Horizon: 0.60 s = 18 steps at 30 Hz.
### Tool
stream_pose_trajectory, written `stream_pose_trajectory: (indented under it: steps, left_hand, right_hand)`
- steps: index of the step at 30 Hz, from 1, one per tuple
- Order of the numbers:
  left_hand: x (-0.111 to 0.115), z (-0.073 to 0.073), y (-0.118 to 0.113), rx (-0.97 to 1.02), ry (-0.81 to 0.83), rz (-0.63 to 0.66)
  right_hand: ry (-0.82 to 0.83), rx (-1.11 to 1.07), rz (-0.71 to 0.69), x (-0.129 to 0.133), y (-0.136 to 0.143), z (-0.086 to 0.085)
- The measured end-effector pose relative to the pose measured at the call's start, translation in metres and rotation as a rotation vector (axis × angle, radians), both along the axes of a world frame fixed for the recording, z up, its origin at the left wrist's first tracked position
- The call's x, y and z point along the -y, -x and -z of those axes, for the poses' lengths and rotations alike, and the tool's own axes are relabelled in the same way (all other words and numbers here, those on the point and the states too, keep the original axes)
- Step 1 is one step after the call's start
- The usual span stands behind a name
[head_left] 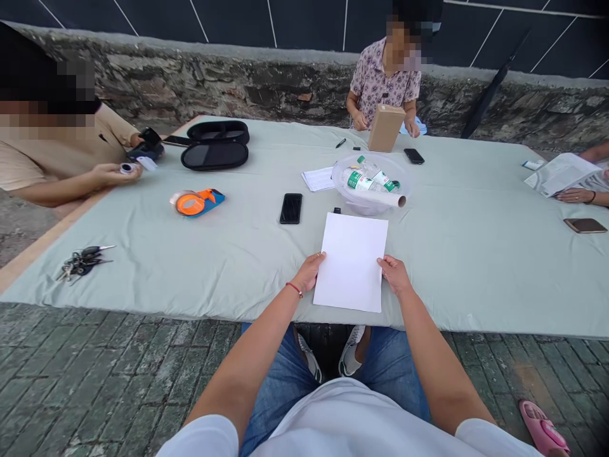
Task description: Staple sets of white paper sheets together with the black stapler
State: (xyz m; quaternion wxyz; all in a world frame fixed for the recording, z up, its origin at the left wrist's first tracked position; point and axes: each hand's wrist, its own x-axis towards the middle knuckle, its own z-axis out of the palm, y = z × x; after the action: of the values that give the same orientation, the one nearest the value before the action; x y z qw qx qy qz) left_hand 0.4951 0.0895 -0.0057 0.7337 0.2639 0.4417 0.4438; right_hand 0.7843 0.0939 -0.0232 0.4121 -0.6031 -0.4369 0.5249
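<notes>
A blank white sheet of paper [352, 263] is held over the near edge of the cloth-covered table [228, 254]. My left hand [309, 270] grips its left side, thumb on top and the other fingers underneath. On the right side, my right hand [394, 273] pinches the paper the same way. Just beyond the sheet's top edge a small black object [337, 210] shows in part. A black phone [290, 209] lies to the left of it. Behind the paper stands a clear plastic basin [366, 204] with green-labelled bottles and a paper roll [391, 200].
An orange-and-blue tape dispenser [197, 202], keys [82, 261] and an open black case [216, 146] lie on the left. Across the table a person stands by a cardboard box [384, 128]. Other people sit at both ends. A brown phone-like object [585, 226] lies far right.
</notes>
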Motion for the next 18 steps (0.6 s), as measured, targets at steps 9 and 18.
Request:
stream_pose_trajectory:
  steps: [9, 18]
  left_hand:
    - [0.023, 0.004, -0.007, -0.084, -0.069, -0.027]
    - [0.022, 0.012, -0.004, -0.036, -0.054, -0.128]
  right_hand:
    - [0.013, -0.036, -0.045, 0.001, -0.002, -0.004]
    - [0.014, -0.074, -0.153, 0.004, 0.001, -0.004]
